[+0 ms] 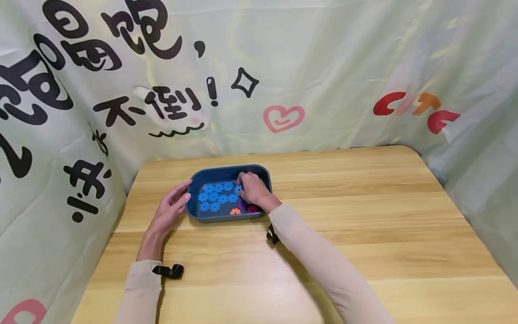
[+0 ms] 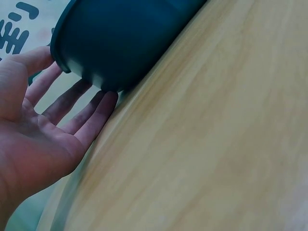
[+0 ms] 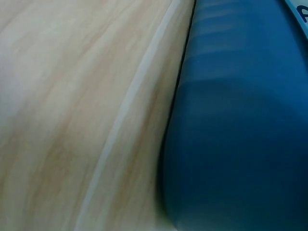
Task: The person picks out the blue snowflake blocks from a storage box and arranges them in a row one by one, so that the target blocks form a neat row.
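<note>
A dark blue tray (image 1: 226,219) with rounded corners stands on the table, holding several blue snowflake-shaped plastic pieces (image 1: 213,197). Near its front wall lie an orange piece (image 1: 235,211), a purple piece (image 1: 243,204) and a dark red piece (image 1: 252,209). My left hand (image 1: 171,207) rests its extended fingertips against the outside of the tray's left end, with the thumb up near the rim in the left wrist view (image 2: 53,101). Inside the tray's right part, my right hand (image 1: 252,188) reaches down with bent fingers among the blue pieces; I cannot tell whether it pinches one.
The wooden table (image 1: 364,225) extends to the right and in front of the tray. A light curtain (image 1: 323,67) with printed letters and a pink heart hangs behind and at the sides. The tray's outer wall (image 3: 236,144) fills much of the right wrist view.
</note>
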Demonstrator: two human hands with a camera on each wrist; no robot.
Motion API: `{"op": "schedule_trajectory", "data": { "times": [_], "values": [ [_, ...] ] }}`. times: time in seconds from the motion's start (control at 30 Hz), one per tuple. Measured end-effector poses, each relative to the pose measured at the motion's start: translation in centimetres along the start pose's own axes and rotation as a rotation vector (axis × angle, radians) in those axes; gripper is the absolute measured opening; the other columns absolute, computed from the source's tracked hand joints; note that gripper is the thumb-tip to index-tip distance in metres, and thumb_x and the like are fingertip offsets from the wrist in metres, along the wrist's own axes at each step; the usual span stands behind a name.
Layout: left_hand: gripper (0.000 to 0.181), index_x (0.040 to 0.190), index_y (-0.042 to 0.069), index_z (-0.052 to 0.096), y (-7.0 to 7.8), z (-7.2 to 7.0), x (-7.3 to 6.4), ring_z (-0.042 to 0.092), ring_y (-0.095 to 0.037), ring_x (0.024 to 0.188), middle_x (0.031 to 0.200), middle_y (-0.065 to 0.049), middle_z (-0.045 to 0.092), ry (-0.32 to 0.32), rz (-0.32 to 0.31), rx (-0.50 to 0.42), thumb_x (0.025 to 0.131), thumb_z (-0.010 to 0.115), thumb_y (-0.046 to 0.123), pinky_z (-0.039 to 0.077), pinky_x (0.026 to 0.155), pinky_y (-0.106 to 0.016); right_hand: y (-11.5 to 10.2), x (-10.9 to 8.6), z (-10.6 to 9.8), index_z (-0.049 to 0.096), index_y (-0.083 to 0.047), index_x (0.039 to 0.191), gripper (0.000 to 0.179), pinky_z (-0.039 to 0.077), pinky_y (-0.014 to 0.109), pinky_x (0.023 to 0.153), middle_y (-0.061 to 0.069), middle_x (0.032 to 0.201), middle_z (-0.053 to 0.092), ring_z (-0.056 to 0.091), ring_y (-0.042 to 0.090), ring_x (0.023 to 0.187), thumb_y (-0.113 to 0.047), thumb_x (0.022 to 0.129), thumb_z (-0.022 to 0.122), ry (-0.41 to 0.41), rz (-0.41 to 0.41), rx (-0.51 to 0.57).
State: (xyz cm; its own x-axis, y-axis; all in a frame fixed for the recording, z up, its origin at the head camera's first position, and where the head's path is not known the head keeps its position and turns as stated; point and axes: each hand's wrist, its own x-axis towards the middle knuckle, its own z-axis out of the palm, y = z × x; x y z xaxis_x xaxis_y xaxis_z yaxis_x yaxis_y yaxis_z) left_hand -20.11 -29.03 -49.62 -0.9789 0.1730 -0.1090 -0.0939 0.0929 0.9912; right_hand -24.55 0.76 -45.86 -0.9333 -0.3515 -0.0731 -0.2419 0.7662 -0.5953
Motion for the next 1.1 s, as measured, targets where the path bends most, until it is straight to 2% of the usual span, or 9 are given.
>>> {"op": "schedule_trajectory", "data": {
  "times": [0.2, 0.33, 0.47, 0.7, 0.83, 1.0, 1.1],
  "values": [
    [0.052, 0.157, 0.022, 0.044, 0.1, 0.1, 0.1, 0.034, -0.033, 0.147, 0.166, -0.011, 0.028, 0.002, 0.023, -0.025, 0.107, 0.057, 0.028, 0.049, 0.100, -0.023, 0.2, 0.1, -0.1, 0.058, -0.007, 0.117, 0.023, 0.049, 0.030, 0.062, 0.008, 0.083, 0.061, 0.059, 0.020, 0.064, -0.003, 0.098, 0.068, -0.001, -0.006, 0.109],
    [0.052, 0.157, 0.022, 0.044, 0.2, 0.1, 0.2, 0.034, -0.034, 0.147, 0.166, -0.011, 0.029, 0.010, 0.024, -0.018, 0.107, 0.057, 0.028, 0.049, 0.100, -0.023, 0.2, 0.1, -0.2, 0.059, -0.008, 0.118, 0.021, 0.047, 0.029, 0.057, 0.006, 0.084, 0.061, 0.058, 0.019, 0.062, 0.002, 0.099, 0.061, 0.017, -0.013, 0.173],
    [0.053, 0.157, 0.022, 0.044, 0.1, 0.2, 0.3, 0.035, -0.033, 0.147, 0.165, -0.010, 0.031, 0.019, 0.023, -0.013, 0.106, 0.059, 0.030, 0.050, 0.099, -0.022, 0.2, 0.1, -0.4, 0.061, -0.008, 0.117, 0.020, 0.048, 0.029, 0.061, 0.005, 0.086, 0.064, 0.059, 0.020, 0.068, 0.003, 0.101, 0.058, 0.063, -0.034, 0.217],
    [0.053, 0.156, 0.020, 0.046, -0.5, 0.4, 0.1, 0.040, -0.030, 0.142, 0.164, -0.011, 0.033, 0.018, 0.049, -0.007, 0.106, 0.060, 0.031, 0.051, 0.097, -0.022, 0.4, -0.6, -0.6, 0.062, -0.004, 0.119, 0.019, 0.051, 0.028, 0.058, 0.013, 0.089, 0.067, 0.072, 0.023, 0.078, 0.003, 0.103, 0.054, 0.057, -0.034, 0.341],
    [0.055, 0.156, 0.021, 0.046, -0.6, 0.5, 0.1, 0.038, -0.031, 0.144, 0.164, -0.009, 0.034, 0.013, 0.051, -0.001, 0.105, 0.060, 0.035, 0.051, 0.097, -0.022, 0.5, -0.8, -1.1, 0.064, -0.005, 0.117, 0.017, 0.052, 0.028, 0.058, 0.012, 0.091, 0.069, 0.073, 0.025, 0.079, 0.001, 0.102, 0.058, 0.078, -0.042, 0.371],
    [0.054, 0.157, 0.021, 0.045, -0.2, 0.3, 0.2, 0.036, -0.032, 0.146, 0.164, -0.008, 0.034, 0.017, 0.053, 0.002, 0.106, 0.059, 0.033, 0.049, 0.099, -0.021, 0.2, -0.8, -1.8, 0.066, -0.001, 0.120, 0.020, 0.059, 0.027, 0.066, 0.011, 0.091, 0.069, 0.074, 0.029, 0.082, 0.003, 0.101, 0.061, 0.095, -0.087, 0.411],
    [0.054, 0.157, 0.019, 0.044, -0.3, 0.1, 0.2, 0.036, -0.032, 0.146, 0.164, -0.008, 0.034, 0.025, 0.051, 0.001, 0.106, 0.059, 0.032, 0.049, 0.099, -0.021, 0.1, -0.8, -2.0, 0.066, 0.001, 0.123, 0.023, 0.061, 0.031, 0.072, 0.012, 0.092, 0.069, 0.074, 0.032, 0.083, 0.003, 0.100, 0.062, 0.103, -0.105, 0.450]
  ]
}}
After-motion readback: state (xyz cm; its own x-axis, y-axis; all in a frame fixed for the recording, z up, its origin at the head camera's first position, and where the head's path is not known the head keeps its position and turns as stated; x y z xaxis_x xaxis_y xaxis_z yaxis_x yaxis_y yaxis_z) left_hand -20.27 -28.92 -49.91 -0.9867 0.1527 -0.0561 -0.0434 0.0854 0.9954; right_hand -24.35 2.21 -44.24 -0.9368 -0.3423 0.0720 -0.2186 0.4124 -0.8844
